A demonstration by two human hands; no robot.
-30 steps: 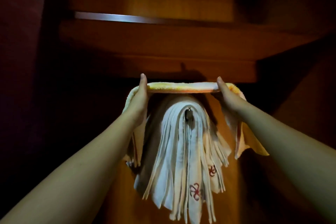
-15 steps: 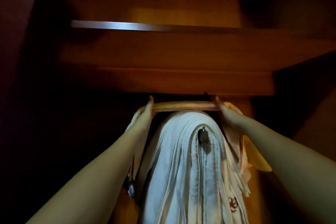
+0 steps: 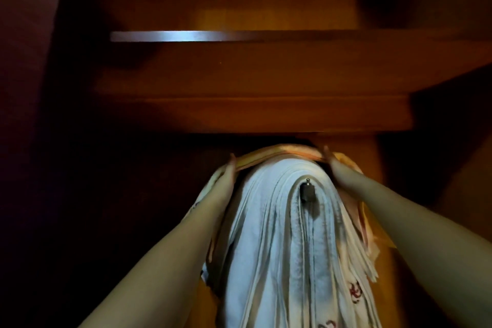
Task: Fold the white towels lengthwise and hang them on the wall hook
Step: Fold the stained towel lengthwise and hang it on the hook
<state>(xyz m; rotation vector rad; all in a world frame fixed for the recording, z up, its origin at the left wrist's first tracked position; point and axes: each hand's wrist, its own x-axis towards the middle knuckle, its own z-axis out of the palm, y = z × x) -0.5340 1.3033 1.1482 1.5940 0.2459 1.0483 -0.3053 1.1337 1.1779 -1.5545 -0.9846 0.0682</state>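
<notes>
The folded towel (image 3: 279, 153), glowing orange in the dim light, is arching over the crown of the hanging towels (image 3: 277, 234), a thick white bundle already draped across the wall hook (image 3: 307, 190) whose metal tip is poking out at the front. The left hand (image 3: 226, 181) is gripping the towel's left side, with a thumb on top and the other fingers hidden under the cloth; the right hand (image 3: 336, 168) is holding the right side the same way, though blur is hiding how its fingers are curling. To do this well, I judge both hands should be lowering together, keeping the fold centred over the hook so neither end outweighs the other, and pressing it back behind the tip. Above, the wooden ledge (image 3: 253, 114) is leaving little clearance, so the towel could snag.
</notes>
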